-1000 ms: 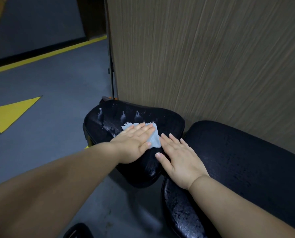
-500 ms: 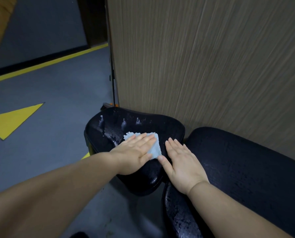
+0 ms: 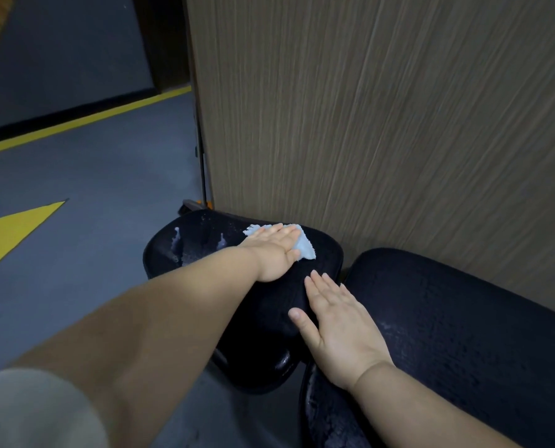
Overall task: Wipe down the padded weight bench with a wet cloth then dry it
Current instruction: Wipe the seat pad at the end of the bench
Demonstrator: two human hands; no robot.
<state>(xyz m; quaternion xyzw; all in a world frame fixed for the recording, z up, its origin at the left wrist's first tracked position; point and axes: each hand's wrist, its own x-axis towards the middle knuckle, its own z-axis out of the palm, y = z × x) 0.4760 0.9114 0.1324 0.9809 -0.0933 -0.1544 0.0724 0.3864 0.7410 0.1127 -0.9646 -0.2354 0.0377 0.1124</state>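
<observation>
Farther up the pad than before, my left grip presses the cloth flat-fingered while the right grip lies spread, bracing; wet-wiping seems under way, so next I'd sweep the droplets.

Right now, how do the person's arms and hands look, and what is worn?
The left hand and the right hand are bare: no gloves, rings or watch show. Both forearms are uncovered. A short, light grey sleeve covers the left upper arm; the right upper arm is out of view.
</observation>
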